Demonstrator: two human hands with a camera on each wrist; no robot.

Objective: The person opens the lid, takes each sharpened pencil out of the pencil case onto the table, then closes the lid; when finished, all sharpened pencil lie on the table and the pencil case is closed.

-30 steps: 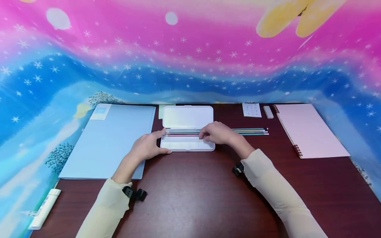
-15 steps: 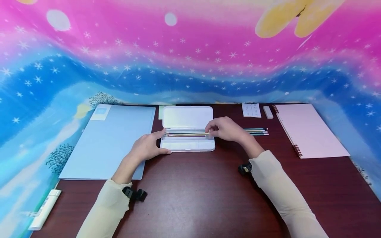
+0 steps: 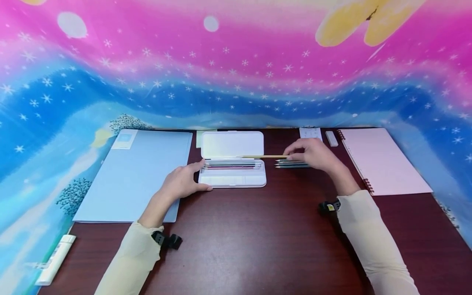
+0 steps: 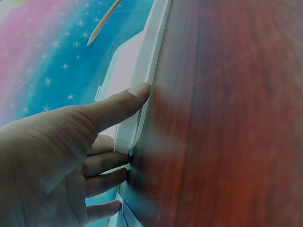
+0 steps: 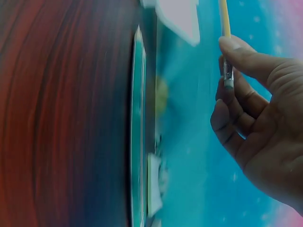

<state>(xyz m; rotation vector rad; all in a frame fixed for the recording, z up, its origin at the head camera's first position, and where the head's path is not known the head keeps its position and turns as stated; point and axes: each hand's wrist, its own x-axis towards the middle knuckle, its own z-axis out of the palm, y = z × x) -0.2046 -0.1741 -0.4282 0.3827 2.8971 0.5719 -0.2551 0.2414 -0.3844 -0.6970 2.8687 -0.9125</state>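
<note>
Cream fabric covers both forearms at the near side of my head view: left sleeve [image 3: 127,260] and right sleeve [image 3: 368,237]. A black module [image 3: 171,241] sits at the left cuff. Farther left, a white tube [image 3: 55,260] lies along the edge of the red-brown tabletop [image 3: 236,229].

Left hand [image 3: 180,180]: grasping the left end of the white pencil case [image 3: 232,186]. In the left wrist view I read the thumb across the front wall and the other fingers at the end. The case is open, its lid [image 3: 233,144] laid back on the far side. Several pencils [image 3: 232,166] lie side by side in the rear compartment.

Right hand [image 3: 313,155]: pinching the yellow pencil [image 3: 263,156] near its metal-ferruled end, clear of the table. The pencil's point is directed left; my left wrist view shows that point raised above the case, apart from it. Below the right hand, green pencils [image 3: 289,164] lie parallel on the tabletop, right of the case.

A blue folder [image 3: 136,176] occupies the left side, a pink spiral notebook [image 3: 387,164] the right. Near the far edge I locate a white eraser [image 3: 332,139] and a printed card [image 3: 311,132], partly hidden by the right hand. Behind them stands a snowflake-patterned cloth [image 3: 236,82] in blue and pink.
</note>
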